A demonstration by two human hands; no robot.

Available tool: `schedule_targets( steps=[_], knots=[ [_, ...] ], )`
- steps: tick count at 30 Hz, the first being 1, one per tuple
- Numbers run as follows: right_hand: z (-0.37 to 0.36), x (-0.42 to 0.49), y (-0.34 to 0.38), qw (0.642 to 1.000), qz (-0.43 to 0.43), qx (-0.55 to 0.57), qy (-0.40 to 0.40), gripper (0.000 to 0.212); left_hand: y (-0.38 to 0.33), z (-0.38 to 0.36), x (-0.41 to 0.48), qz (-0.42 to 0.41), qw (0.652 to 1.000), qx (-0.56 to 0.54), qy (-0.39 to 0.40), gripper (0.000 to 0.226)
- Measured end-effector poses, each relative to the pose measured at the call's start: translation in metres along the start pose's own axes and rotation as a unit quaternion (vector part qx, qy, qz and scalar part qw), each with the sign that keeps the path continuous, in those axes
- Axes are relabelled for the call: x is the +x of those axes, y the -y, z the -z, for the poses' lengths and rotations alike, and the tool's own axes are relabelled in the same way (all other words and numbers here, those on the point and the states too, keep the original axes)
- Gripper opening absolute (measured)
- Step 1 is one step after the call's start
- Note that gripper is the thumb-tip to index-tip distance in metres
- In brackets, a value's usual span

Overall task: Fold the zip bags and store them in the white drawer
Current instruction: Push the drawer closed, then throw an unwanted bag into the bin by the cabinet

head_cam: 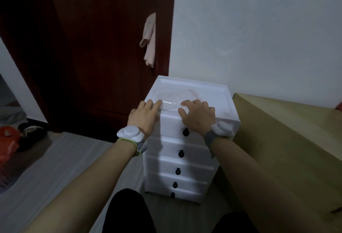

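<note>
Head view: no readable writing. One white drawer unit [185,151] shows five drawer fronts with dark knobs. Clear zip bags [174,96], count unclear, lie on its top under both hands. Left hand [146,115] and right hand [197,115] press flat, fingers spread, gripping nothing.

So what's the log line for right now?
left hand: flat on clear plastic zip bag | right hand: same | white plastic drawers: shut

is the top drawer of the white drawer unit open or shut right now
Shut. The top drawer sits flush with the four fronts below it, while the left hand and right hand press the zip bags on top of the unit.
</note>
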State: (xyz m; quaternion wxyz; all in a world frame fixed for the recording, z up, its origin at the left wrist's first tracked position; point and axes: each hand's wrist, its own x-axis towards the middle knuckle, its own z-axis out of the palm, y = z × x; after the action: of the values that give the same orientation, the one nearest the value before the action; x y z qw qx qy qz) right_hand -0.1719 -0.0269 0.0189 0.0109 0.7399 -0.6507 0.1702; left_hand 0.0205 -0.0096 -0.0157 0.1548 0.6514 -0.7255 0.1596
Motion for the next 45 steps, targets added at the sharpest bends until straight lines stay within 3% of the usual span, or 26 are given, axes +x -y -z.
schedule_targets(
  steps=[5,11,20,25,29,33,40,45],
  knots=[
    [0.006,-0.008,-0.015,0.997,0.013,0.042,-0.056,0.028,0.001,0.003,0.002,-0.001,1.0,0.007,0.021,0.067],
    [0.016,-0.032,-0.058,0.991,0.005,0.006,-0.133,0.025,-0.02,0.025,0.009,0.008,0.997,-0.01,0.076,0.057],
    [0.041,-0.103,-0.155,0.986,-0.09,0.065,-0.126,0.021,-0.136,0.026,0.022,-0.152,0.978,-0.121,0.08,0.043],
    [0.044,-0.147,-0.202,0.971,-0.15,0.078,-0.166,0.015,-0.207,0.027,0.021,-0.198,0.97,-0.118,0.072,0.051],
    [0.044,-0.183,-0.236,0.961,-0.206,0.097,-0.159,0.013,-0.256,0.028,0.018,-0.238,0.963,-0.112,0.058,0.054],
    [0.037,-0.235,-0.27,0.942,-0.277,0.112,-0.153,0.01,-0.315,0.019,0.006,-0.333,0.919,-0.171,0.122,0.057],
    [0.007,-0.31,-0.31,0.911,-0.397,0.101,-0.048,0.019,-0.407,0.02,-0.014,-0.422,0.872,-0.197,0.151,0.089],
    [-0.019,-0.357,-0.34,0.897,-0.439,0.048,0.01,0.02,-0.46,0.005,-0.04,-0.425,0.859,-0.247,0.141,0.091]
  ],
)
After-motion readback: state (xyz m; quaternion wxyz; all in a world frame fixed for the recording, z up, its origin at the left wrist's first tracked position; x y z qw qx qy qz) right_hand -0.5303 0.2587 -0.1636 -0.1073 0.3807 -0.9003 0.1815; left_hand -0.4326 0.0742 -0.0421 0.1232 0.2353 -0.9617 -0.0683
